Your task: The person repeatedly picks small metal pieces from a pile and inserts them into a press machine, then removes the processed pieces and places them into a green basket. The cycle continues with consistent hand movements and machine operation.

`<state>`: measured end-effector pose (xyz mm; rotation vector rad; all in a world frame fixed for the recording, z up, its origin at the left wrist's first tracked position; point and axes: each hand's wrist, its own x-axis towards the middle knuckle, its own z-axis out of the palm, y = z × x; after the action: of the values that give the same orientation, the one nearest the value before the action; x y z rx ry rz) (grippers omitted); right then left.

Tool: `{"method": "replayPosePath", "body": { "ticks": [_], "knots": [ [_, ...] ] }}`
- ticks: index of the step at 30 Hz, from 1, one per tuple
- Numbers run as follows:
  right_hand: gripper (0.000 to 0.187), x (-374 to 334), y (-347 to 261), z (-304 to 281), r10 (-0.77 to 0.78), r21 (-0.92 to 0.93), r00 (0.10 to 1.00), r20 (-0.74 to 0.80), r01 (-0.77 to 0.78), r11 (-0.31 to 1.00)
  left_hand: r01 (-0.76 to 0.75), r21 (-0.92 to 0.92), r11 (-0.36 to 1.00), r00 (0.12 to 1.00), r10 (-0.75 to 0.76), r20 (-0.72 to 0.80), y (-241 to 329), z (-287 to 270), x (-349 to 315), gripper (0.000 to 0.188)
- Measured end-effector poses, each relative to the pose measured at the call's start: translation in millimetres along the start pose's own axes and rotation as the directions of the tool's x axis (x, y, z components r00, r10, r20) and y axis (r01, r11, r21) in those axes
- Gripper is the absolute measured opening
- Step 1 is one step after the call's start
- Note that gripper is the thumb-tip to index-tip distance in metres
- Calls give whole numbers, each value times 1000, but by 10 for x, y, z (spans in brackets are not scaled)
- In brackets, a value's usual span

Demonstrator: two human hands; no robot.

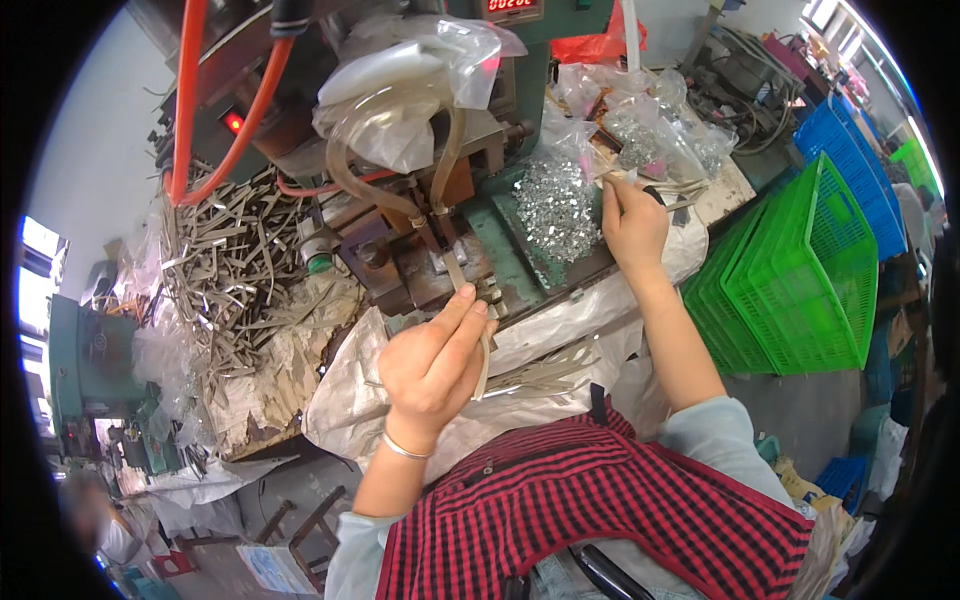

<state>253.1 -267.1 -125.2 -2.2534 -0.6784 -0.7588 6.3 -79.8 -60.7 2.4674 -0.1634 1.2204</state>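
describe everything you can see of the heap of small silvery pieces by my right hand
The heap is a loose, uneven pile of many small, shiny, metallic-looking silvery pieces, too small to make out one by one. It lies on a dark green surface, thinning toward the near edge into scattered bits. Clear plastic reaches its far side. The right hand is at its right side; whether the fingers touch it is unclear.

The head camera looks steeply down from above and behind the fingers, fairly near, its wide fisheye taking in the machine beyond them and the apron behind.
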Motion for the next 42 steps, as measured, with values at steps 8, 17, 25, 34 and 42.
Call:
{"method": "replayPosePath", "body": {
  "ticks": [8, 17, 25, 34, 42],
  "knots": [
    [16, -434, -281, 64, 255, 458, 966, 46, -247, 854, 89, 255, 963, 993, -67, -97, -184, -624, -481, 29],
    [15, -216, -400, 655, 474, 799, 853, 220, -436, 414, 325, 465, 824, 882, -442, 167, -1430, -1117, -456, 15],
    [13, -401, -400, -31, 288, 621, 938, 191, -343, 705, 290, 622, 727, 807, -535, 250, -1778, -793, -1148, 10],
    [17, -114, -1510, 72, -10, 814, 948, 318, -268, 515, 440, 436, 785, 741, -592, 318, -1785, -1005, -1231, 26],
    [34, -121, -1682, 38, 61, 844, 849, 524, -528, 98, 419, 505, 755, 569, -652, 502, -1655, -1164, -1245, 24]
  ]
}}
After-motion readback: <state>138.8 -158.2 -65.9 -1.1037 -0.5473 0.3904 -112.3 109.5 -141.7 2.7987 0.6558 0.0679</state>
